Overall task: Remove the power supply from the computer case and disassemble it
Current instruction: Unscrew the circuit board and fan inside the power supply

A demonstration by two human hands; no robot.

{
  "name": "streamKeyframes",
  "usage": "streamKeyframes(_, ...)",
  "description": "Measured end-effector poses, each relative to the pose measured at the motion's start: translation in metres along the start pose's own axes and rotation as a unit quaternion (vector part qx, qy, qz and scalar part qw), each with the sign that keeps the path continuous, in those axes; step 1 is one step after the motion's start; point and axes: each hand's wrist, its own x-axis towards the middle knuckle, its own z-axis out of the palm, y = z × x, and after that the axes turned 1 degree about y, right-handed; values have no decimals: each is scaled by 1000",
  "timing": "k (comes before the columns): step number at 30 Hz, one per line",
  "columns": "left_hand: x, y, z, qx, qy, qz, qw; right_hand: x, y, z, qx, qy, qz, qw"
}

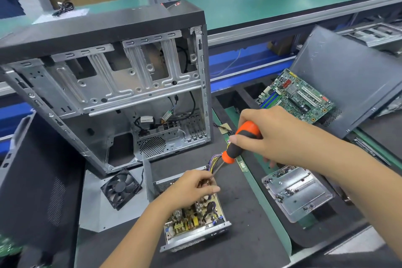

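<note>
Gripping the screwdriver by its orange and black handle, our right hand has its fingers curled tight around it, and the metal shaft slants down and to the left toward the far end of the power supply. Our left hand rests on that far end, its fingers bent and pinching something small right where the screwdriver tip meets it; we cannot tell what that small thing is. We see the power supply lying out of the computer case, on the dark mat of the desk in front of us, with its cover off and its circuit board and parts showing. A bundle of coloured wires comes out of its far end, just beside the screwdriver shaft. We see the computer case standing behind it with its side open and its metal frame bare. A black fan lies flat on a grey metal sheet, between the case and the power supply, to the left. To our right, a clear plastic tray holds scattered small screws. Farther back on the right, a green motherboard leans against a dark side panel.
</note>
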Motion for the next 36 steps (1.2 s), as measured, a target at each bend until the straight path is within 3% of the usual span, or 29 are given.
streamKeyframes(8,-3,-9,-1,-56,11,-13,998,1,5,-3,7,1,7,1000)
streamKeyframes(12,0,-6,-9,-181,93,-55,977,6,17,2,-24,12,23,999)
streamKeyframes(15,12,4,-19,-212,116,-72,968,11,28,15,-66,-1,39,997)
streamKeyframes(20,53,11,-32,-18,121,-96,988,15,42,43,-52,-12,56,997)
streamKeyframes(24,80,13,-19,167,26,-116,979,13,48,60,-71,-11,62,995)
streamKeyframes(26,86,13,-12,220,17,-111,969,13,49,64,-72,-19,58,996)
streamKeyframes(31,84,7,-2,164,77,-99,978,13,53,69,-76,-25,51,995)
streamKeyframes(36,68,-2,1,157,163,-29,974,15,55,72,-79,-24,51,995)
